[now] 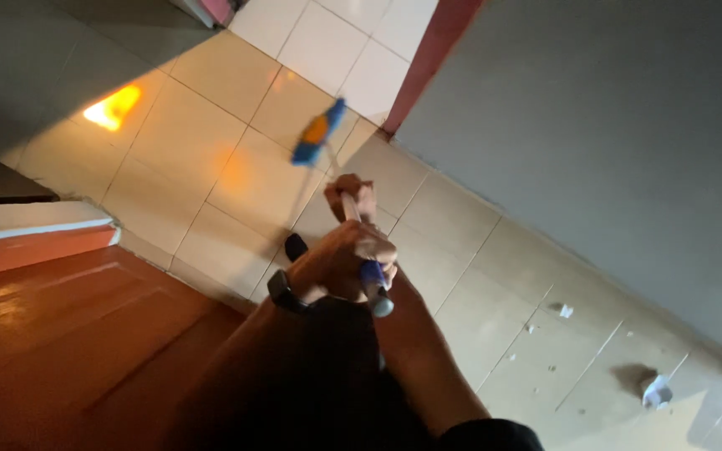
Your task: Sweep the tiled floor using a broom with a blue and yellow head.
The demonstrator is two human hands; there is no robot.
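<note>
Both my hands grip a long-handled broom. Its blue and orange head (319, 134) is blurred over the cream tiled floor (211, 159). My left hand (346, 260), with a dark watch on the wrist, is closed around the upper end of the stick, just above its blue grip (373, 280). My right hand (353, 196) holds the stick farther down, closer to the head. Part of the handle is hidden by my fingers.
An orange wooden door (68, 334) fills the lower left. A grey wall (612, 142) runs along the right, with a red frame (440, 46) at its end. Crumpled paper (657, 391) and small scraps (566, 311) lie on the tiles. A dark shoe tip (296, 245) shows.
</note>
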